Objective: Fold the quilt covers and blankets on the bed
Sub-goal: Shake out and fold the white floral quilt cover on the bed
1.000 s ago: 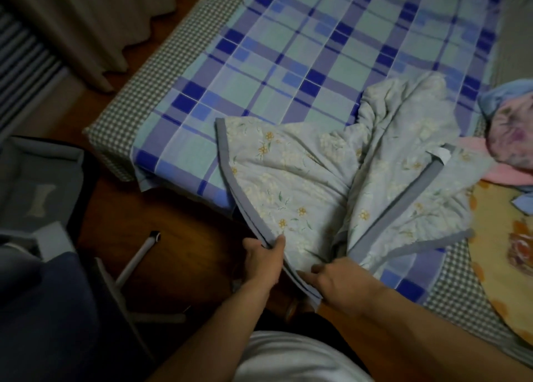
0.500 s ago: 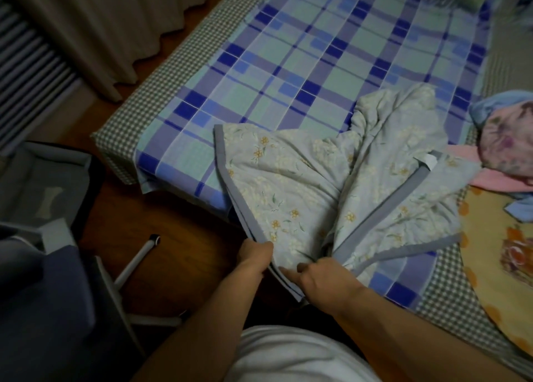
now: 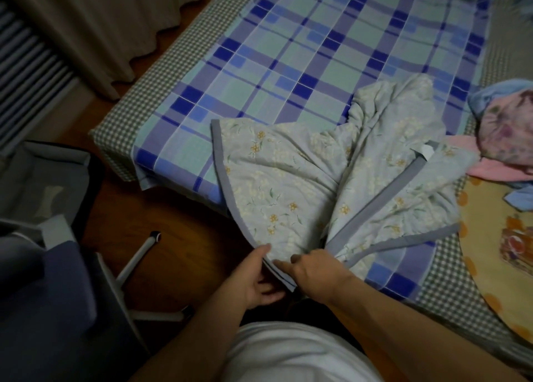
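A pale floral quilted blanket with a grey bound edge (image 3: 291,185) lies rumpled across the near side of the bed, over the blue-and-green plaid sheet (image 3: 302,53), w/ one corner hanging off the mattress edge toward the person. That corner is where both hands meet. The left hand (image 3: 258,280) sits under and beside the grey binding, thumb up against the top of the edge, fingers curled loosely below it — looks like a light pinch on the doubled edge, though the fingertips underneath are hidden. The right hand (image 3: 313,269) comes in from the other side, knuckles up, fingers curled down onto the fabric just beside the left; forefinger seems to point along the binding. I'd say it grips the cloth, but can't see the pads.

Why held so: prob. matching two layers of the grey border at the corner so the fold starts square. The rest of the blanket fans away in two lobes, a grey strip (image 3: 375,200) running diagonally over the right one — still bunched, so folding is at an early stage.

Off to the right, a pink-and-blue patterned bundle (image 3: 507,128) and an orange-and-yellow printed cloth (image 3: 490,255) wait on the gingham-checked mattress cover (image 3: 138,99). Beige curtain (image 3: 95,21) at back left.
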A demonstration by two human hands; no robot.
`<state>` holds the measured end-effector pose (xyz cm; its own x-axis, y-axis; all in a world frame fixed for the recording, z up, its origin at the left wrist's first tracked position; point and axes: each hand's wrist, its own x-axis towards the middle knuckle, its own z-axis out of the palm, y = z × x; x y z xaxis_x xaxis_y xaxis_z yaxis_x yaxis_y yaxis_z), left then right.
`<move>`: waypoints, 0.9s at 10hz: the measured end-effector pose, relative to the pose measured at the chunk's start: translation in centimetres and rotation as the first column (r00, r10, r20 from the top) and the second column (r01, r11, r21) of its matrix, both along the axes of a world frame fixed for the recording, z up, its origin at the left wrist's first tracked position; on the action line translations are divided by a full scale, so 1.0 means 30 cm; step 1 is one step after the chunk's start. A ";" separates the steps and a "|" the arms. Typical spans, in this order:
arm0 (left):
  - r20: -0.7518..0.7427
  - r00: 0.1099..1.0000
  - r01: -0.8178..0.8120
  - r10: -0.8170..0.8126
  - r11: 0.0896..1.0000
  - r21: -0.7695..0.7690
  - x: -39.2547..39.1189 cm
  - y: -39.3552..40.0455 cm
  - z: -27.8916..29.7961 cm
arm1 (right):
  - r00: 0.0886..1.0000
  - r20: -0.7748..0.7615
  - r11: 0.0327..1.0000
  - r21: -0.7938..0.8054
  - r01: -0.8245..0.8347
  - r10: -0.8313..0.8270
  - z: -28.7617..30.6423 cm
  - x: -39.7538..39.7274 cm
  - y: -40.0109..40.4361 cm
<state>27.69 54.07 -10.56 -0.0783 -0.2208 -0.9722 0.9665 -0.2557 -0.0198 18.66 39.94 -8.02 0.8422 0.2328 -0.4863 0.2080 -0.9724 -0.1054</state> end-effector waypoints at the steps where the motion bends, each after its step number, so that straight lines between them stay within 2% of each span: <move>1: 0.049 0.999 -0.023 0.024 0.999 -0.024 -0.062 -0.019 0.011 | 1.000 0.003 0.999 0.037 0.000 0.000 -0.010 -0.032 -0.006; 2: 0.211 0.969 -0.147 0.125 0.985 0.091 0.000 0.029 -0.051 | 0.987 -0.091 0.990 0.047 0.134 -0.130 0.029 -0.157 -0.120; 3: 0.319 0.932 0.050 -0.172 0.933 0.357 0.113 0.187 -0.131 | 0.851 -0.331 0.901 -0.299 0.315 -0.408 0.139 -0.377 -0.343; 4: 0.328 0.833 0.212 -0.446 0.804 0.556 0.151 0.309 -0.200 | 0.702 -0.330 0.739 -0.533 0.412 -0.630 0.170 -0.543 -0.490; 5: 0.357 0.757 0.272 -0.547 0.762 0.588 0.105 0.289 -0.188 | 0.633 -0.275 0.662 -0.538 0.523 -0.724 0.074 -0.632 -0.549; 6: 0.421 0.738 0.247 -0.527 0.792 0.559 0.027 0.206 -0.162 | 0.604 -0.141 0.595 -0.450 0.666 -0.784 -0.019 -0.732 -0.664; 7: 0.433 0.753 0.203 -0.496 0.800 0.564 -0.050 0.158 -0.114 | 0.639 -0.174 0.651 -0.374 0.661 -0.749 -0.101 -0.648 -0.645; 8: 0.455 0.802 0.135 -0.387 0.859 0.494 -0.077 0.175 -0.030 | 0.712 -0.045 0.707 -0.181 0.684 -0.701 -0.246 -0.440 -0.521; 9: 0.503 0.849 -0.003 -0.161 0.951 0.308 -0.075 0.196 0.070 | 0.697 0.044 0.687 -0.136 0.714 -0.716 -0.387 -0.285 -0.547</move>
